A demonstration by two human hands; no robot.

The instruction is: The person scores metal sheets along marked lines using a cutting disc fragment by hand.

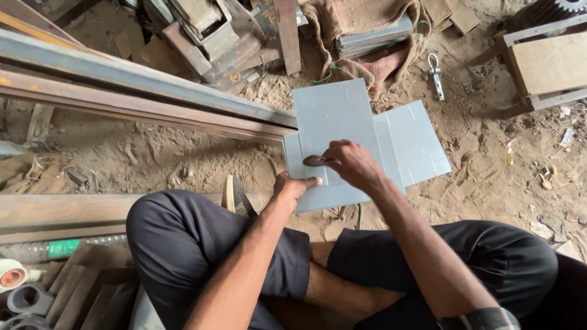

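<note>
I sit cross-legged on a sandy floor. Flat grey metal sheets (333, 113) lie overlapped in front of my knees. My right hand (353, 164) is closed around a small dark metal tool (314, 161) whose rounded head rests on the lower sheet. My left hand (292, 186) presses flat on the near left edge of that sheet, fingers together, thumb pointing right. A second sheet (413, 140) lies to the right, partly under the top one.
Long steel beams (147, 85) run across the left. Scrap metal and a burlap sack (367, 30) lie at the back, a shackle (435, 67) and a wooden frame (547, 64) at right. Pipe pieces (24, 296) and a plastic bottle (55, 249) sit at lower left.
</note>
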